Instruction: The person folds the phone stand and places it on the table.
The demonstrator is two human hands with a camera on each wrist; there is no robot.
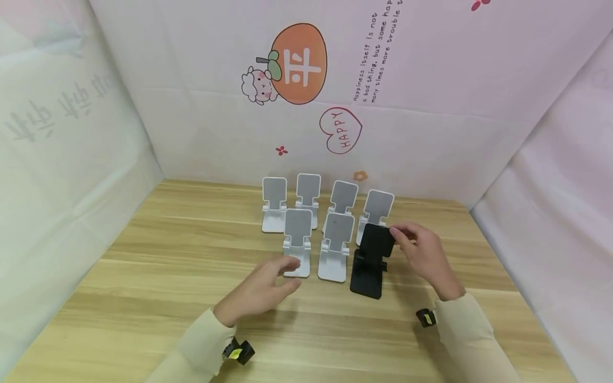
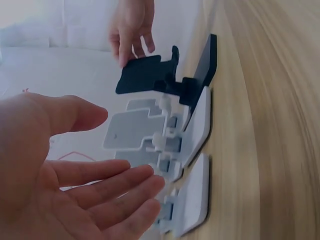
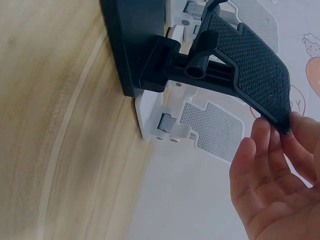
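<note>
A black phone stand (image 1: 369,268) stands unfolded at the right end of the front row. My right hand (image 1: 428,258) pinches the upper right corner of its back plate between thumb and fingers, as the right wrist view shows close up. To its left are two white phone stands with grey pads, a middle one (image 1: 337,242) and a left one (image 1: 298,234). My left hand (image 1: 261,287) hovers by the base of that left stand, thumb and fingers spread apart and holding nothing. In the left wrist view its palm (image 2: 30,170) faces the stands.
Behind the front row, several more white phone stands (image 1: 275,194) line the back of the wooden table (image 1: 167,276). A printed white cloth (image 1: 215,133) rises right behind them, with cloth walls at both sides. Black wrist cameras (image 1: 238,352) are worn at the sleeves.
</note>
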